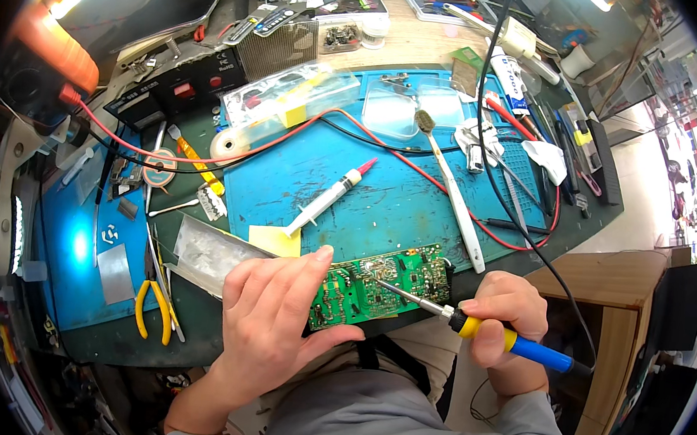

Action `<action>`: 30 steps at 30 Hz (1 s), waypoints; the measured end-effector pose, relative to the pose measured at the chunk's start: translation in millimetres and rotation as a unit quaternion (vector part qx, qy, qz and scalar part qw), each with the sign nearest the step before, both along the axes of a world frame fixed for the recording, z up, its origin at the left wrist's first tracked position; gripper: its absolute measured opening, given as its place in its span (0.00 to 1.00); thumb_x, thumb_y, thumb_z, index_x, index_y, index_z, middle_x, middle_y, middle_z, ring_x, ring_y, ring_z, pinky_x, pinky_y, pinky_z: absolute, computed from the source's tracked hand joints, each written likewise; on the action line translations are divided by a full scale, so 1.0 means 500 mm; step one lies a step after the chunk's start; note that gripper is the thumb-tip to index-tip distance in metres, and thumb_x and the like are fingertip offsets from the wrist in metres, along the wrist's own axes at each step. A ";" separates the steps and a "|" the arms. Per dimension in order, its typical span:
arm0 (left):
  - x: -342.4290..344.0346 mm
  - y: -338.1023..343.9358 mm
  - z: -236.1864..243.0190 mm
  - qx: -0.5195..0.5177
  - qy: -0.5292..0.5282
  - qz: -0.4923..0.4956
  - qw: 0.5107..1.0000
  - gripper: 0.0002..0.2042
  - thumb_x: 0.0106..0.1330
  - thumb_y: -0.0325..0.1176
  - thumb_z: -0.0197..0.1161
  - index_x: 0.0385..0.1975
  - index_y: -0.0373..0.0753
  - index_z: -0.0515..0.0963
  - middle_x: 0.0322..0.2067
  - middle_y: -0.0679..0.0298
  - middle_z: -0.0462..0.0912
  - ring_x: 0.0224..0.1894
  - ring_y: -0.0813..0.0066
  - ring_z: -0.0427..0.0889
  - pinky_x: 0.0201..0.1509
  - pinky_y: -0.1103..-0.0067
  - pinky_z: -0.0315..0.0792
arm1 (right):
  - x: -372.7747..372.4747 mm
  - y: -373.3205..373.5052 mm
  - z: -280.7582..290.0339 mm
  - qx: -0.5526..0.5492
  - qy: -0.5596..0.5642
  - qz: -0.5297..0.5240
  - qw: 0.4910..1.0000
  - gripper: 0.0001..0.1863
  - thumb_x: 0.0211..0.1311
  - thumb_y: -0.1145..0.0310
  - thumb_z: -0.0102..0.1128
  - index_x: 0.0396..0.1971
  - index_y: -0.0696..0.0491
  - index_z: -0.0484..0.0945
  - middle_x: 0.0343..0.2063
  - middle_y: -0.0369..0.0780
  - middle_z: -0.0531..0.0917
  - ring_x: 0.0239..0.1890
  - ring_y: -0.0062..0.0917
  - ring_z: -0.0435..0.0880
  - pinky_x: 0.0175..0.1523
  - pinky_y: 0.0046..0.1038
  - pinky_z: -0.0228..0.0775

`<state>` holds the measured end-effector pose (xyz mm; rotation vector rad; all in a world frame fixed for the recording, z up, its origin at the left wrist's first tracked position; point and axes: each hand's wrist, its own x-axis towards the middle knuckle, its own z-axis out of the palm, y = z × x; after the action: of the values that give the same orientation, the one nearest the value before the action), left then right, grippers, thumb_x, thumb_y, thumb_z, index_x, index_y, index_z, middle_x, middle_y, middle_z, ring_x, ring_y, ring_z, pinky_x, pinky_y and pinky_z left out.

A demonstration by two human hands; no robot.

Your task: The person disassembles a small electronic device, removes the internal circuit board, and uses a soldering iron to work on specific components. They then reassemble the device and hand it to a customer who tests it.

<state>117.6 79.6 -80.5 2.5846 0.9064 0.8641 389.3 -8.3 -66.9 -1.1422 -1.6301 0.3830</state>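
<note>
A green circuit board (392, 292) with many solder joints lies tilted at the near edge of the bench. My left hand (269, 318) grips its left end, fingers over the top and thumb along the lower edge. In my right hand (506, 310) is a soldering iron (548, 353) with a yellow and blue handle. Its metal tip points left and meets the middle of the board, or hovers just over it; I cannot tell which. Left of the board sits a dull metal plate (217, 256), partly behind my left hand, with a yellow sponge (275, 241) beside it.
On the blue mat (285, 187) lie a syringe (331, 197) and a long white-handled brush (455, 198). Red and black test leads cross it. Yellow-handled pliers (154, 312) lie left. Behind stand a plastic case (289, 96) and a black power unit (182, 87). The iron's cable (540, 251) hangs at right.
</note>
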 end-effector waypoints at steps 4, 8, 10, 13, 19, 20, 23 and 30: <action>-0.002 -0.007 0.026 0.030 -0.012 0.027 0.999 0.33 0.58 0.53 0.75 0.57 0.35 0.79 0.47 0.62 0.85 0.49 0.67 0.83 0.58 0.68 0.69 | -0.004 -0.009 -0.004 0.010 0.015 -0.029 0.999 0.08 0.64 0.67 0.64 0.33 0.56 0.84 0.17 0.36 0.80 0.17 0.23 0.76 0.24 0.24 0.65; -0.053 -0.028 0.013 0.120 -0.051 0.040 0.991 0.19 0.64 0.41 0.72 0.52 0.39 0.83 0.43 0.66 0.86 0.44 0.70 0.83 0.54 0.72 0.71 | -0.007 -0.024 -0.010 0.041 0.050 -0.068 0.996 0.12 0.69 0.62 0.60 0.32 0.57 0.81 0.18 0.36 0.78 0.18 0.20 0.71 0.24 0.23 0.59; -0.100 -0.030 0.005 0.155 -0.020 0.070 0.985 0.17 0.64 0.32 0.70 0.52 0.38 0.83 0.42 0.65 0.86 0.42 0.69 0.83 0.51 0.72 0.70 | -0.004 -0.027 -0.015 0.060 0.056 -0.076 0.994 0.14 0.70 0.61 0.60 0.33 0.57 0.80 0.19 0.36 0.78 0.19 0.19 0.71 0.25 0.23 0.59; -0.151 -0.016 0.007 0.179 0.014 0.151 0.972 0.23 0.56 0.17 0.61 0.54 0.34 0.81 0.46 0.60 0.85 0.41 0.66 0.82 0.45 0.71 0.70 | -0.003 -0.032 -0.018 0.075 0.063 -0.085 0.992 0.15 0.71 0.60 0.59 0.33 0.58 0.79 0.20 0.36 0.78 0.21 0.19 0.70 0.28 0.22 0.59; -0.187 0.030 0.042 0.061 0.104 0.141 0.983 0.30 0.59 0.11 0.54 0.65 0.33 0.72 0.50 0.55 0.85 0.48 0.55 0.82 0.52 0.68 0.74 | -0.012 -0.046 -0.010 0.078 0.071 -0.083 0.991 0.15 0.72 0.60 0.57 0.33 0.59 0.78 0.20 0.38 0.77 0.22 0.19 0.70 0.28 0.23 0.57; -0.189 0.032 0.043 0.056 0.097 0.149 0.982 0.31 0.58 0.10 0.53 0.65 0.33 0.71 0.49 0.53 0.84 0.48 0.54 0.82 0.54 0.65 0.74 | -0.015 -0.051 -0.007 0.079 0.075 -0.090 0.990 0.15 0.72 0.60 0.57 0.32 0.59 0.78 0.20 0.38 0.77 0.22 0.19 0.70 0.28 0.23 0.57; -0.212 0.040 0.033 0.059 0.063 0.171 0.981 0.31 0.58 0.12 0.57 0.65 0.34 0.72 0.42 0.54 0.82 0.47 0.55 0.82 0.51 0.65 0.77 | -0.020 -0.066 -0.001 0.076 0.083 -0.107 0.988 0.15 0.72 0.60 0.56 0.31 0.58 0.77 0.22 0.38 0.75 0.24 0.19 0.69 0.29 0.23 0.56; -0.288 0.047 0.043 0.123 0.089 0.277 0.949 0.21 0.63 0.20 0.63 0.58 0.35 0.78 0.45 0.56 0.83 0.47 0.57 0.82 0.52 0.66 0.76 | -0.009 -0.082 -0.007 0.059 0.084 -0.129 0.986 0.14 0.69 0.61 0.55 0.29 0.57 0.75 0.24 0.38 0.73 0.27 0.19 0.67 0.33 0.23 0.55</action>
<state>-26.5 103.0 -59.0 2.6811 1.7344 0.9322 384.8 -49.2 -70.5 -1.1814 -1.3207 0.2063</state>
